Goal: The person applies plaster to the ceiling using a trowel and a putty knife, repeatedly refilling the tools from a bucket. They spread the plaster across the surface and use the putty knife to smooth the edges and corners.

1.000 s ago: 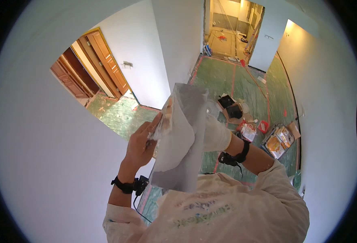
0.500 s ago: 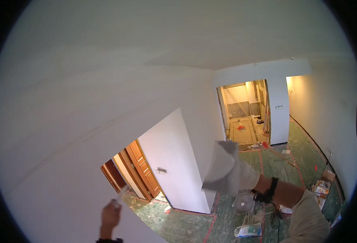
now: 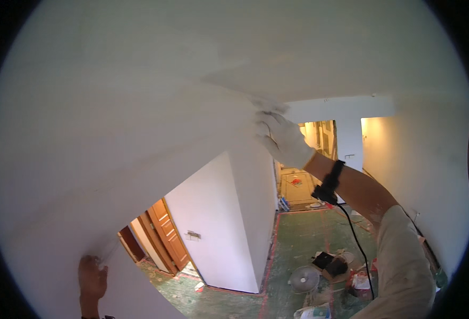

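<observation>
Soft daylight fills my view; warm lamp glow at centre right. My right hand (image 3: 282,139) blurs slightly at the fingertips, and straight edges bow toward the dark rim.

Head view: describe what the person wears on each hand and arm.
The right hand is in a white glove. A black band sits on that wrist, with a thin black cable trailing down from it. The upper arm has a loose beige sleeve. The left hand is bare, with no glove visible.

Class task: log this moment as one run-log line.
right hand: gloved, pressed on white ceiling | left hand: bare, against wall | below: fan on green floor
</observation>
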{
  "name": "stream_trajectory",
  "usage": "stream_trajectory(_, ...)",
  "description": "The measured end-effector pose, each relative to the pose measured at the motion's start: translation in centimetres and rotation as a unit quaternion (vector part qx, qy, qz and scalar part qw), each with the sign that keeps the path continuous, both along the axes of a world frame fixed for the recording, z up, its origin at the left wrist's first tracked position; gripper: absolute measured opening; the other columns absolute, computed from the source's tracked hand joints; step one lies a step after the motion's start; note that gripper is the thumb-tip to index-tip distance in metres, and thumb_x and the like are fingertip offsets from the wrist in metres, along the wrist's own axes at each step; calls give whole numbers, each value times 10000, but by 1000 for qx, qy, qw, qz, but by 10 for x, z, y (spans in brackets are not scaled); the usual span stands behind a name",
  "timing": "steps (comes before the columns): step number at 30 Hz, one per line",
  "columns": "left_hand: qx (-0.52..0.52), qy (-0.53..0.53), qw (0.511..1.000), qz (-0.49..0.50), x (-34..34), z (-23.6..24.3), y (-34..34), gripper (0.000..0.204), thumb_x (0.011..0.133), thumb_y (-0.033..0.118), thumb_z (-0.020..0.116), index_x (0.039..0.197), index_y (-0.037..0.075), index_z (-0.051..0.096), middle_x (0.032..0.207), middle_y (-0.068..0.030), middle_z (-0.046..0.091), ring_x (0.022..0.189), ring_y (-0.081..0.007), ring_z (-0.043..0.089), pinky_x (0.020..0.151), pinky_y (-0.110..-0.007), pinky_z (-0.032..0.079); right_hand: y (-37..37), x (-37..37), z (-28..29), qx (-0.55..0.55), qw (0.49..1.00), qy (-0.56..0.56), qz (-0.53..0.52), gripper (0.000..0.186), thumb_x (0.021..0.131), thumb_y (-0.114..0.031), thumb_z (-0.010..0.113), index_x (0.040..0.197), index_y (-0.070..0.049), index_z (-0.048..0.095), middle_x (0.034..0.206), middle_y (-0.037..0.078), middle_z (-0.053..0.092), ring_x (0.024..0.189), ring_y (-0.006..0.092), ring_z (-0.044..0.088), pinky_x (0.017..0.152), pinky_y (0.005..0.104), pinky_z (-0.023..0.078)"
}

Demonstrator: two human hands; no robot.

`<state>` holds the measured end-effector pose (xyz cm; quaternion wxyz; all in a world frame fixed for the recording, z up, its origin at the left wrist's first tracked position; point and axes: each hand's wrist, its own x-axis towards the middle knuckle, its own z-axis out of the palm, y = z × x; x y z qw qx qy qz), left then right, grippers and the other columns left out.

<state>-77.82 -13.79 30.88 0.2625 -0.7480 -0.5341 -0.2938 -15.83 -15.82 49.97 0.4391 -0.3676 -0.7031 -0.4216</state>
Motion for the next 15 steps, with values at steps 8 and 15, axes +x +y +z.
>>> stream_trajectory(8,128,14,991,-40,11,-2,16,301,766,48,682,1029,-41,566,942,-244,590,945,-440,553,827,-529,446,79,-41,87,31,997,-61,29,276,899,-113,629,1158,-59,553,1245,162,576,1212,371,519,979,453,468)
stream_trajectory(15,150,204,967,-21,-2,5,19,384,964,216,619,1131,-125,558,1042,-286,660,929,-410,651,911,-493,521,151,-51,130,9,996,-85,10,208,925,-130,605,1117,-69,557,1131,171,625,1128,402,567,906,472,488)
